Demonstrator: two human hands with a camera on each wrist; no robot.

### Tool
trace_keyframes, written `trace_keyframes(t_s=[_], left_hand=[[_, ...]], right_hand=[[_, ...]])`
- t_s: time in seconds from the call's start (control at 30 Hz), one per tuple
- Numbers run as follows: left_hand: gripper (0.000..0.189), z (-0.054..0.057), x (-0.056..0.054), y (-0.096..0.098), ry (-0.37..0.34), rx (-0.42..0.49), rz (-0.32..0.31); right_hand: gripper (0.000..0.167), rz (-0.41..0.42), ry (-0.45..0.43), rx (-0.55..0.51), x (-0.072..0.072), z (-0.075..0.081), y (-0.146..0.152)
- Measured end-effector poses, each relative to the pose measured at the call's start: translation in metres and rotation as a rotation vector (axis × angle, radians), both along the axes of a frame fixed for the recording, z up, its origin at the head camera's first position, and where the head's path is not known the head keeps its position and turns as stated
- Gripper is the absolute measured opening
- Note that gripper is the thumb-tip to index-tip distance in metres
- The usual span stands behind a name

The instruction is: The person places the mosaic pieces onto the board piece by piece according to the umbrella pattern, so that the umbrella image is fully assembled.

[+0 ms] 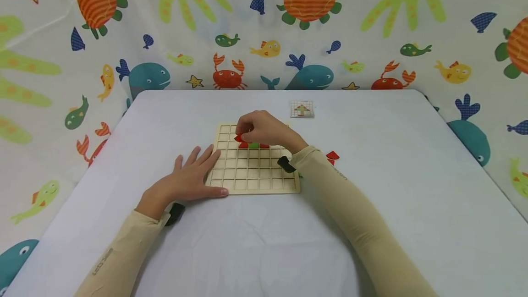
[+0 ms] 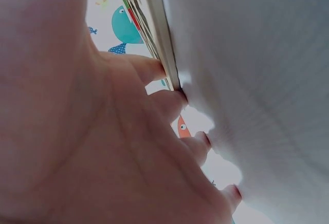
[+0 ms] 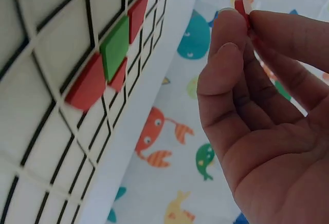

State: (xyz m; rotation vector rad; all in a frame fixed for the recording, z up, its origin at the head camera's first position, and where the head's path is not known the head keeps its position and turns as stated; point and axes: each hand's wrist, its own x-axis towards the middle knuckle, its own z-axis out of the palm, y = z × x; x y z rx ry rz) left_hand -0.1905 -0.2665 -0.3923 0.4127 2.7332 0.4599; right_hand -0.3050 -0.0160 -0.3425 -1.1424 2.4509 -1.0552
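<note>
Looks part way done, going by what shows. On the wooden board [image 1: 247,173] with little squares: a short row toward the far side, with one red piece [image 1: 244,145] at the left end, a green piece [image 1: 253,145] in the middle, and another red piece [image 1: 264,146] at the right end. Just past the green one, a small red bit [image 3: 119,75], seen only from the right wrist. Lots of bare squares around the row.

Off the board, on the table [image 1: 387,159] to the right: loose red shapes [image 1: 332,155] by the sleeve [image 1: 354,214], maybe left to use. Also a tiny bit of green [image 1: 300,175] peeking out at the board's right edge, mostly covered, so hard to count the spares. Past the far right corner, a small picture card [image 1: 302,109] with colored shapes on squares, too tiny to read well.

Right hand [image 1: 268,129]: thumb and fingers pinched together on a red block [image 1: 239,138], held up off the board near the row's left end. Left hand [image 1: 187,180]: wide open, fingers spread apart, touching the board's left side and near left corner, gripping nothing. Seems to keep the board steady.
</note>
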Motion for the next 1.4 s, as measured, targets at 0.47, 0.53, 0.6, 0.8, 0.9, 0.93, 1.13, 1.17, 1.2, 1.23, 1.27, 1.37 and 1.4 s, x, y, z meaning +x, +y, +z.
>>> trace_keyframes(t_s=[0.47, 0.53, 0.6, 0.8, 0.9, 0.93, 1.13, 1.17, 1.2, 1.23, 1.27, 1.37, 1.4], left_hand=[[0.122, -0.001, -0.002, 0.001, 0.016, -0.020, -0.017], [0.122, -0.001, -0.002, 0.002, 0.018, -0.025, -0.021], [0.122, -0.002, -0.002, 0.002, 0.018, -0.028, -0.022], [0.122, -0.002, -0.002, 0.000, 0.016, -0.018, -0.027], [0.122, -0.001, -0.002, 0.001, 0.018, -0.014, -0.034], [0.122, -0.001, -0.002, 0.001, 0.018, -0.012, -0.033], [0.122, -0.002, -0.001, -0.002, 0.012, -0.003, -0.026], [0.122, -0.001, -0.001, -0.002, 0.011, -0.001, -0.025], [0.121, -0.001, -0.002, -0.002, 0.010, -0.001, -0.025], [0.121, -0.001, -0.002, -0.002, 0.010, -0.001, -0.024], [0.122, -0.001, -0.002, -0.002, 0.010, -0.001, -0.025], [0.122, -0.002, -0.004, -0.003, 0.009, -0.002, -0.023], [0.122, -0.003, -0.004, -0.003, 0.009, -0.005, -0.023]], right_hand=[[0.031, -0.007, -0.154, -0.122, 0.005, -0.009, -0.018], [0.026, -0.026, -0.111, -0.110, 0.005, -0.011, -0.020], [0.022, -0.052, -0.082, -0.090, 0.005, -0.014, -0.022], [0.013, -0.058, -0.058, -0.020, 0.004, -0.023, -0.030], [0.010, -0.039, -0.036, 0.030, 0.003, -0.026, -0.034], [0.010, -0.032, -0.025, 0.050, 0.003, -0.027, -0.036], [0.010, 0.001, 0.092, 0.129, 0.007, -0.028, -0.045], [0.011, 0.006, 0.108, 0.133, 0.008, -0.028, -0.046], [0.010, 0.009, 0.123, 0.138, 0.008, -0.028, -0.046], [0.011, 0.010, 0.139, 0.144, 0.009, -0.028, -0.047], [0.011, 0.007, 0.149, 0.150, 0.009, -0.028, -0.048], [0.010, 0.000, 0.169, 0.167, 0.011, -0.027, -0.049], [0.010, -0.002, 0.173, 0.174, 0.012, -0.027, -0.049]])
